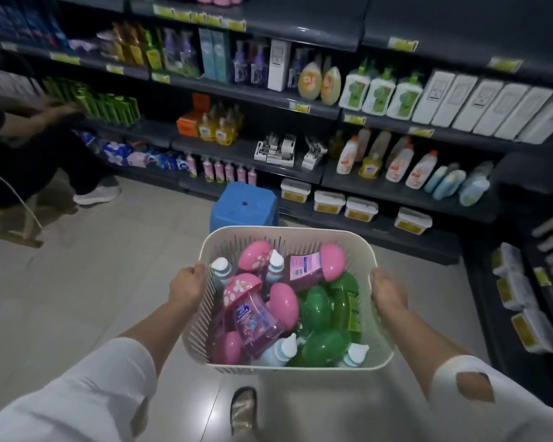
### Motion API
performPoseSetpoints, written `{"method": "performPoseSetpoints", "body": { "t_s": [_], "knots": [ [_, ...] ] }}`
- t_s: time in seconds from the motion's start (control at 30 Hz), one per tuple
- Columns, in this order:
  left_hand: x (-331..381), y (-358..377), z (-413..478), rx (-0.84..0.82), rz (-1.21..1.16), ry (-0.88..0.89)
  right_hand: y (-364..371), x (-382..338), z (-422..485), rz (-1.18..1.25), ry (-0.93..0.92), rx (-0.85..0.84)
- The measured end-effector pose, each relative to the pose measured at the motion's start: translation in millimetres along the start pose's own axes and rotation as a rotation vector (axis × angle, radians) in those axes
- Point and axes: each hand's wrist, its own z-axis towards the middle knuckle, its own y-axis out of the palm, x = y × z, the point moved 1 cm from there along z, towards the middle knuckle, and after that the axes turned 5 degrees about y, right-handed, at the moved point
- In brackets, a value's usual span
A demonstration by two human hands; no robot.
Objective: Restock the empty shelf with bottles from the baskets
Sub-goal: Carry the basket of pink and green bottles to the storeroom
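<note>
Carried out front above the floor [77,298]: one cream slotted basket [288,240]. Left hand [187,287] and right hand [388,293] both clamped over opposite side rims. Inside, heaped: five pink-capped bottles [256,317], about four green bottles [316,309], four white-capped bottles [276,264]. Ahead, one blue stool [245,204] beside the dark shelves [406,196].
</note>
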Motion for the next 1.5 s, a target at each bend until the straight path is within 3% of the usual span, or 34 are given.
{"method": "performPoseSetpoints", "body": {
  "t_s": [0.43, 0.53, 0.73, 0.97, 1.27, 1.5],
  "knots": [
    [114, 25, 240, -0.077, 0.062, 0.008, 71, -173, 128, 0.015, 0.073, -0.047],
    [130, 28, 292, -0.075, 0.081, 0.013, 91, -219, 154, -0.053, 0.035, -0.116],
    [150, 40, 403, -0.045, 0.071, -0.06, 154, -292, 217, 0.037, 0.003, -0.172],
    [157, 35, 519, -0.026, 0.056, -0.103, 235, -367, 262, 0.113, 0.081, -0.179],
    [121, 60, 630, -0.026, 0.131, -0.088, 334, -392, 299, 0.074, 0.113, -0.125],
    [128, 72, 640, -0.042, 0.202, -0.07, 334, -404, 308, -0.01, 0.091, -0.086]
  ]
}}
